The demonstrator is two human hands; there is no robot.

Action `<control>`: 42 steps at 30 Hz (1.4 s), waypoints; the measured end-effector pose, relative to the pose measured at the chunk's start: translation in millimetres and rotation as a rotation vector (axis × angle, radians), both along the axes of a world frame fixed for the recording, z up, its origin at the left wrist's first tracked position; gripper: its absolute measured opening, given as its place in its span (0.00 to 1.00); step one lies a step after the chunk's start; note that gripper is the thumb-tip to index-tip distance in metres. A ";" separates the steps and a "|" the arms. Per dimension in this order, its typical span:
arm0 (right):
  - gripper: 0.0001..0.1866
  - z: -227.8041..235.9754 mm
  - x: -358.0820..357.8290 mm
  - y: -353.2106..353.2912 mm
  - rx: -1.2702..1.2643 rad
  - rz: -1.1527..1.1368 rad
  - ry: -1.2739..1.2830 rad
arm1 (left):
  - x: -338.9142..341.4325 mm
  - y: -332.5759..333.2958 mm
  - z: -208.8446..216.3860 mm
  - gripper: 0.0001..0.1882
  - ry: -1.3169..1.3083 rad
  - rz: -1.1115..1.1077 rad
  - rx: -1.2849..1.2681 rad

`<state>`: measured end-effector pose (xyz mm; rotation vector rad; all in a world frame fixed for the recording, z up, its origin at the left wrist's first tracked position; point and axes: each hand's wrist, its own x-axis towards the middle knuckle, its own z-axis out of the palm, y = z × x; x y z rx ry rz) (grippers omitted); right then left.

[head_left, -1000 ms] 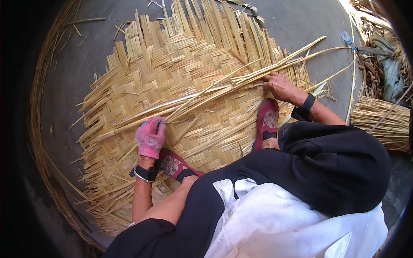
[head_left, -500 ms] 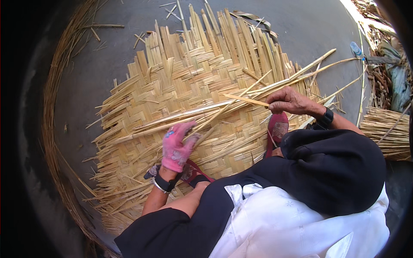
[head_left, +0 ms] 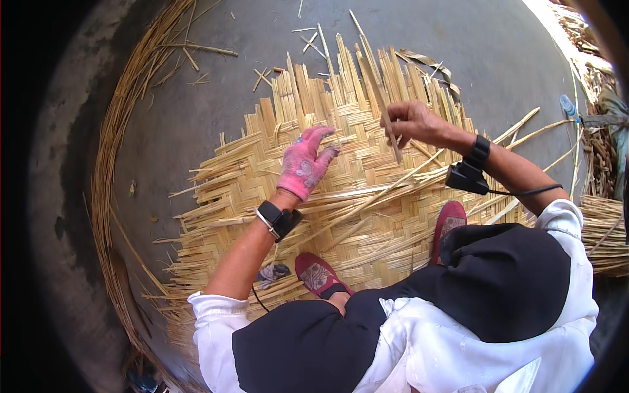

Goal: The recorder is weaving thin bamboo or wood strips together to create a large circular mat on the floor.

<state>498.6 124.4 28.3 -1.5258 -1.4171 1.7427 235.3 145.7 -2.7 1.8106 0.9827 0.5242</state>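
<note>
A woven mat of flat reed strips [head_left: 367, 229] lies on the floor under my feet, in a diagonal twill pattern with loose strip ends along its edges. My right hand [head_left: 419, 124], bare, is closed on a flat reed strip [head_left: 396, 147], which tilts steeply above the far part of the mat. My left hand [head_left: 305, 164], in a pink glove, hovers over the weave to the left of the strip. Its thumb and fingers are apart with nothing visible between them. Several loose long reeds [head_left: 367, 193] lie across the middle of the mat.
A long curved bundle of thin reeds [head_left: 108, 150] lies on the left. Cut scraps [head_left: 262, 80] are scattered on the grey floor beyond the mat. Over at the right are a stack of reeds [head_left: 603, 229] and a blue plastic bottle [head_left: 568, 105]. My red shoes [head_left: 318, 274] rest on the mat.
Both hands have moved forward, farther over the mat. The reed strip in my right hand has swung from nearly level to steep. My left hand has left the loose reeds.
</note>
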 end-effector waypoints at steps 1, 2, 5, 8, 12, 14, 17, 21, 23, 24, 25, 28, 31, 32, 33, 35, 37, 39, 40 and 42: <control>0.08 -6.3 3.9 16.3 0.014 -0.089 0.061 | -1.6 11.2 -7.3 0.20 0.186 -0.025 0.221; 0.09 -13.2 5.0 31.6 0.082 -0.140 0.077 | -1.3 21.0 -15.1 0.23 0.388 -0.054 0.422; 0.11 -31.1 3.3 68.9 0.207 -0.248 -0.038 | 0.3 39.6 -33.8 0.27 0.702 -0.081 0.451; 0.10 -48.3 -6.9 95.5 0.208 -0.252 0.104 | 2.7 46.9 -42.4 0.25 0.688 -0.045 0.451; 0.09 -73.6 -21.2 116.2 0.188 -0.268 0.136 | 6.9 55.8 -46.3 0.22 0.617 0.014 0.460; 0.10 -83.8 -26.1 121.9 0.189 -0.305 0.087 | 8.2 57.5 -47.7 0.21 0.635 0.026 0.454; 0.10 -90.4 -28.3 129.5 0.039 -0.294 0.043 | 8.7 56.5 -50.1 0.21 0.597 0.060 0.506; 0.10 -85.1 -24.3 143.9 0.127 -0.297 -0.008 | 8.6 54.6 -51.3 0.20 0.565 0.084 0.560; 0.10 -83.2 -23.7 147.5 0.157 -0.314 0.110 | 9.3 55.1 -50.8 0.20 0.548 0.096 0.523; 0.10 -83.4 -24.3 148.0 0.131 -0.291 0.099 | 10.0 56.1 -50.3 0.19 0.531 0.102 0.478; 0.10 -84.2 -25.0 148.2 0.132 -0.282 0.083 | 10.9 57.2 -49.8 0.19 0.534 0.103 0.486; 0.10 -92.3 -30.4 141.4 0.074 -0.213 0.060 | 12.9 58.9 -48.6 0.17 0.575 0.108 0.441; 0.10 -102.1 -34.5 135.6 0.029 -0.240 -0.002 | 13.7 58.9 -48.8 0.17 0.569 0.118 0.459; 0.09 -105.0 -35.7 134.4 0.013 -0.242 0.007 | 13.6 58.8 -49.3 0.16 0.569 0.120 0.452; 0.09 -107.5 -36.9 132.2 0.050 -0.282 -0.006 | 13.5 58.8 -50.1 0.16 0.548 0.129 0.450; 0.10 -111.8 -40.9 127.3 0.062 -0.197 -0.096 | 13.2 59.0 -52.1 0.16 0.585 0.113 0.435; 0.13 -113.7 -44.1 123.1 0.116 -0.143 -0.304 | 12.7 60.5 -54.3 0.17 0.602 0.120 0.441; 0.12 -113.1 -45.9 120.3 0.046 -0.206 -0.189 | 12.2 60.4 -56.1 0.18 0.606 0.085 0.515; 0.12 -112.0 -45.8 120.1 0.107 -0.212 -0.151 | 11.8 59.8 -56.7 0.18 0.581 0.101 0.552; 0.11 -108.3 -44.5 117.7 0.011 -0.250 -0.180 | 11.1 57.3 -57.0 0.18 0.598 0.103 0.467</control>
